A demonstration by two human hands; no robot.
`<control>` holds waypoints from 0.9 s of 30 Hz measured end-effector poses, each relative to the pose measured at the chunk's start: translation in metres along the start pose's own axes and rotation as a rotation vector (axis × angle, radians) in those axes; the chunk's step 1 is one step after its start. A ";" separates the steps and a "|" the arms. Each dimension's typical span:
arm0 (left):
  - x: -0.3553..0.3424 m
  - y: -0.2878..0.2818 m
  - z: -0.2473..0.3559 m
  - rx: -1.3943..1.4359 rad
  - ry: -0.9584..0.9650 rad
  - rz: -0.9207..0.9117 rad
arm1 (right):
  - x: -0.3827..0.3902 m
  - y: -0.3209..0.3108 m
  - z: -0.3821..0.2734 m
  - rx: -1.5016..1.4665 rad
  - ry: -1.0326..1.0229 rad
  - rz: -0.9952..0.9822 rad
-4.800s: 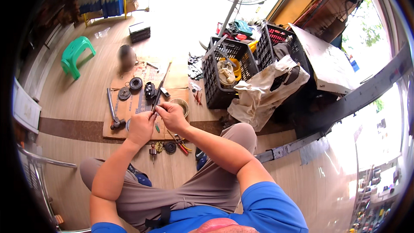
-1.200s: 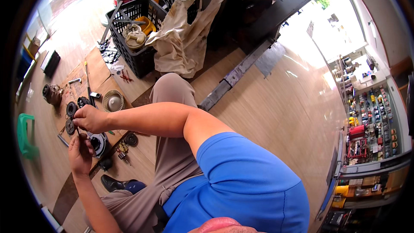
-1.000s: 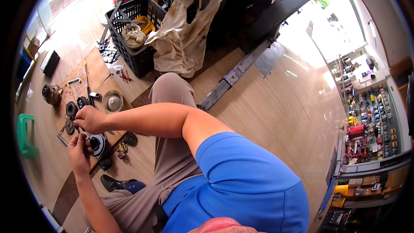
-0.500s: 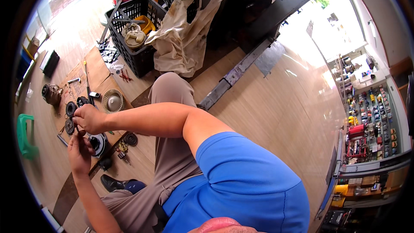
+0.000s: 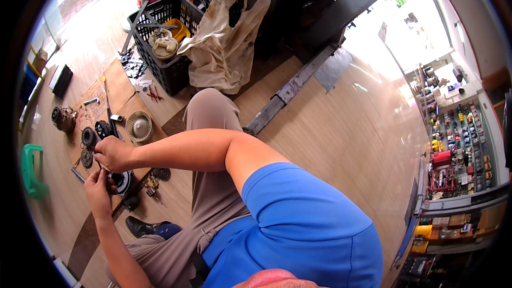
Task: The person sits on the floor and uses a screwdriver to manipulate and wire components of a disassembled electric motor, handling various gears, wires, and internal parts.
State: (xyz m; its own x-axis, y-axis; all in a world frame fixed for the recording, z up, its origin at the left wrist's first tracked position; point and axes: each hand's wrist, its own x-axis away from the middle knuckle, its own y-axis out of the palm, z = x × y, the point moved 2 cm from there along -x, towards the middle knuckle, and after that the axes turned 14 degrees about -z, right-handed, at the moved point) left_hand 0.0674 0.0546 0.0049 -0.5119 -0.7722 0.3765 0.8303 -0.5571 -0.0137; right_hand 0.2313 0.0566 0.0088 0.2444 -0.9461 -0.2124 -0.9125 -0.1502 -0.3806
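Note:
My right hand [image 5: 114, 154] has its fingers pinched together over the cardboard. Just below it, my left hand [image 5: 99, 189] is pinched too, fingertips pointing up toward the right. Whatever small dark piece sits between the fingertips is too small to name. Beside my right hand lie a dark round pulley [image 5: 88, 136] and a dark disc [image 5: 86, 158]. A round metal housing [image 5: 122, 182] with a dark centre rests next to my left hand, partly hidden by it. A pale fan wheel [image 5: 140, 127] lies to the right.
The cardboard [image 5: 118, 82] carries a screwdriver [image 5: 106, 96] and a compressor-like part [image 5: 63, 117]. A green stool [image 5: 33, 173] stands at left. Black crates [image 5: 176, 77], one draped with a stained cloth [image 5: 224, 58], stand ahead. A steel beam [image 5: 292, 88] crosses the floor.
Both hands have shifted slightly to the right, and my left hand a little lower. Their fingers remain pinched close together.

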 end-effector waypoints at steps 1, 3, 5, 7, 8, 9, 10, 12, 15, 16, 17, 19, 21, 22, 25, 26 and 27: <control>0.000 0.000 0.000 -0.001 -0.001 0.002 | 0.000 0.000 -0.001 -0.023 -0.002 -0.011; 0.001 0.000 0.002 -0.145 0.040 0.037 | 0.001 -0.002 -0.003 -0.046 -0.004 -0.025; -0.001 -0.001 0.001 -0.121 0.057 -0.009 | 0.001 -0.004 -0.006 -0.048 0.016 -0.022; -0.001 0.000 0.000 -0.098 0.074 -0.056 | 0.002 -0.007 -0.013 -0.060 0.018 -0.026; -0.001 0.003 -0.002 0.147 0.111 -0.152 | 0.001 -0.008 -0.015 -0.072 0.019 -0.028; 0.000 0.008 -0.001 0.391 0.145 -0.252 | 0.001 -0.009 -0.013 -0.071 0.021 -0.026; 0.002 0.012 0.000 0.391 0.144 -0.255 | 0.000 -0.009 -0.011 -0.074 -0.035 -0.008; 0.008 0.020 0.003 0.594 0.118 -0.322 | 0.000 -0.010 -0.013 -0.079 -0.094 0.008; -0.002 0.005 -0.013 0.585 0.166 -0.244 | -0.001 -0.010 -0.016 -0.214 -0.013 -0.056; -0.005 0.001 -0.015 0.585 0.166 -0.244 | -0.003 -0.010 -0.012 -0.222 -0.018 -0.043; -0.007 -0.003 -0.017 0.531 0.161 -0.256 | -0.003 -0.010 -0.011 -0.229 -0.022 -0.030; -0.009 -0.003 -0.017 0.479 0.153 -0.268 | -0.001 -0.008 -0.009 -0.222 -0.010 -0.029; -0.008 -0.001 -0.017 0.394 0.126 -0.213 | 0.001 -0.008 -0.009 -0.214 0.001 -0.029; -0.008 0.001 -0.015 0.395 0.125 -0.213 | 0.001 -0.008 -0.009 -0.188 0.011 -0.039; -0.007 0.002 -0.013 0.393 0.126 -0.166 | 0.001 -0.009 -0.008 -0.158 0.021 -0.047; -0.008 0.001 -0.013 0.379 0.131 -0.164 | 0.001 -0.009 -0.009 -0.153 0.021 -0.041; -0.008 0.000 -0.014 0.366 0.135 -0.156 | 0.002 -0.012 -0.012 -0.155 0.020 -0.052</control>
State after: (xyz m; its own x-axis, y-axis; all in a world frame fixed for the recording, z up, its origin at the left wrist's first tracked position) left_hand 0.0683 0.0566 -0.0112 -0.6421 -0.7335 0.2228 0.7513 -0.5443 0.3731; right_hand 0.2387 0.0530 0.0237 0.2871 -0.9412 -0.1781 -0.9390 -0.2398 -0.2464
